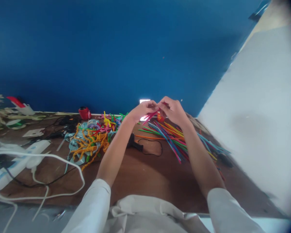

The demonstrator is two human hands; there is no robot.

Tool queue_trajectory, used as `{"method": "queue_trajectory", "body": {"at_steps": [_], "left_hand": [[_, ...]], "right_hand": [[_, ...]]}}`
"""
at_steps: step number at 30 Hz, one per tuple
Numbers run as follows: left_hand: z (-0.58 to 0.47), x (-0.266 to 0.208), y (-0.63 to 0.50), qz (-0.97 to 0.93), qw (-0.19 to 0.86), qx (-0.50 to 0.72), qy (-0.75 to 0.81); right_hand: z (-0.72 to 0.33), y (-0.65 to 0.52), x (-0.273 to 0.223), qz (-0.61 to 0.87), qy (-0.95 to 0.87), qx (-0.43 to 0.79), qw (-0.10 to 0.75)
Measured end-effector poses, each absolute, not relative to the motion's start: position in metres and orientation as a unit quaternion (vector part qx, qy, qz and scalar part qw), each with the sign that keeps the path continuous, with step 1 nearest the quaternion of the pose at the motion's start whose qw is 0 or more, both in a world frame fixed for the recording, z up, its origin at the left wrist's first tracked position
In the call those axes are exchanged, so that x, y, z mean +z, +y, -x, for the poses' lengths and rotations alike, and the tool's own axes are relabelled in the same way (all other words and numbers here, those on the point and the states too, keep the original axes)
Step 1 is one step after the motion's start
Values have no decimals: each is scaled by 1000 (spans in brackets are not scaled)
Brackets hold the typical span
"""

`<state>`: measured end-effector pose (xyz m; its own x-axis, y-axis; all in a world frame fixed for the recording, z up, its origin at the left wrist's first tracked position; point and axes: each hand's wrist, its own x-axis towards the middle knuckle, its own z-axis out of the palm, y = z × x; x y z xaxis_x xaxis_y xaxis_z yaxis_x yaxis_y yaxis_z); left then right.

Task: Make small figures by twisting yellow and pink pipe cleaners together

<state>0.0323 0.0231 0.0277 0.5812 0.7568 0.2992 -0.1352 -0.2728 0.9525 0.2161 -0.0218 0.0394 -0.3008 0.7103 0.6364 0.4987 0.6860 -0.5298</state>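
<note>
Pink pipe cleaners (150, 116) are pinched between my two hands, raised above the far part of the table. My left hand (143, 110) closes its fingertips on them from the left. From the right, my right hand (172, 110) grips them with thumb and fingers, right against the left fingertips. Below my right forearm lies a loose bundle of straight pipe cleaners (171, 139) in many colours. A heap of bent and twisted pipe cleaners (91, 144), mostly orange, is left of my left forearm.
A bright screen (145, 101) stands behind my hands, near a small red container (160, 117). A black tool with a cord (135, 145) lies mid-table. At left are a white power strip (37, 149), looping white cables (63, 157) and a red pot (84, 113). A blue wall (111, 58) rises behind.
</note>
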Motion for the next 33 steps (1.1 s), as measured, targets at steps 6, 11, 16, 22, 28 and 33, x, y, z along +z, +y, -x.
{"method": "queue_trajectory", "body": {"at_steps": [6, 11, 16, 22, 28, 33], "left_hand": [[-39, 26, 21, -681, 521, 462, 226], [-42, 20, 27, -685, 495, 485, 225], [-44, 17, 30, -670, 501, 499, 227], [-46, 18, 26, -651, 501, 522, 229], [-50, 18, 22, -670, 447, 547, 228], [-52, 21, 19, -691, 388, 558, 244]], "right_hand": [[-214, -17, 35, 384, -781, 126, 477], [-214, -15, 33, 396, -773, 114, 483], [-214, -15, 33, 400, -776, 116, 473], [-211, -16, 33, 400, -769, 122, 483], [-206, -17, 32, 402, -737, 135, 526], [-202, -17, 31, 398, -720, 153, 548]]}}
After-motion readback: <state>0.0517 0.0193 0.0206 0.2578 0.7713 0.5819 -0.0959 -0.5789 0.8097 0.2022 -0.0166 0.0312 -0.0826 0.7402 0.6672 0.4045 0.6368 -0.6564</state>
